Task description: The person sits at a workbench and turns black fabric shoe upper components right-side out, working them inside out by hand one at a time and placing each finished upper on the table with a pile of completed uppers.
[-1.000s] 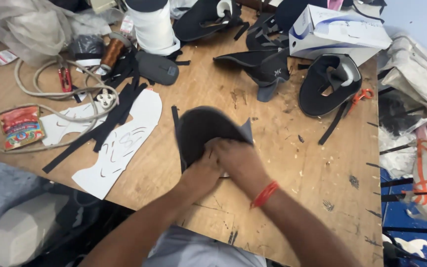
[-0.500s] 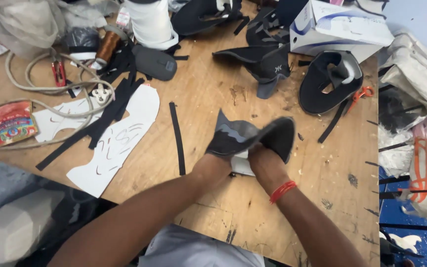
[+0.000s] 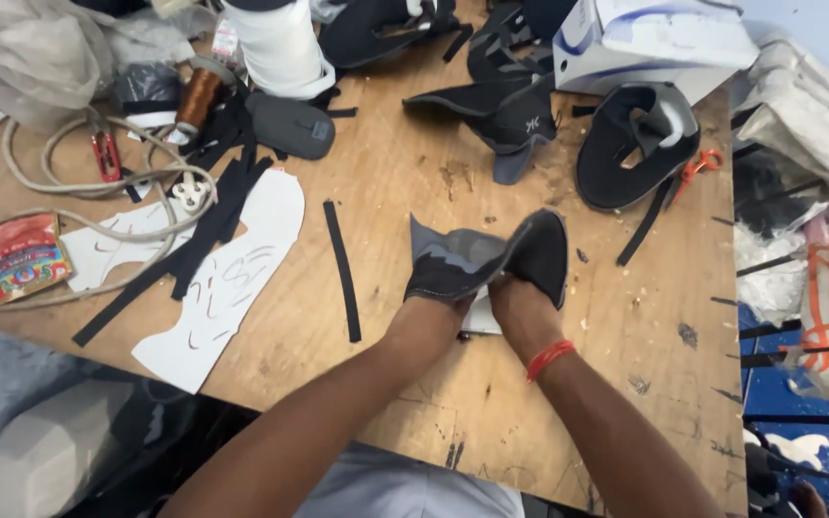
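Note:
A dark grey and black shoe upper (image 3: 477, 259) is folded up off the wooden table (image 3: 395, 182), near its front edge. My left hand (image 3: 434, 305) is tucked under and inside its left flap, mostly hidden by the material. My right hand (image 3: 518, 299), with an orange band on the wrist, grips the right flap from below. A small white piece (image 3: 482, 318) lies on the table under both hands.
A thin black strip (image 3: 343, 270) and white paper patterns (image 3: 232, 278) lie to the left. Behind are more black uppers (image 3: 515, 110), a white box (image 3: 654, 38), a white spool (image 3: 280, 43), cords, red snips (image 3: 106, 155) and a snack packet (image 3: 23, 257).
The upper lay flat under both hands a second ago; since then it has been lifted and folded upward, and the hands have shifted to the right along the table.

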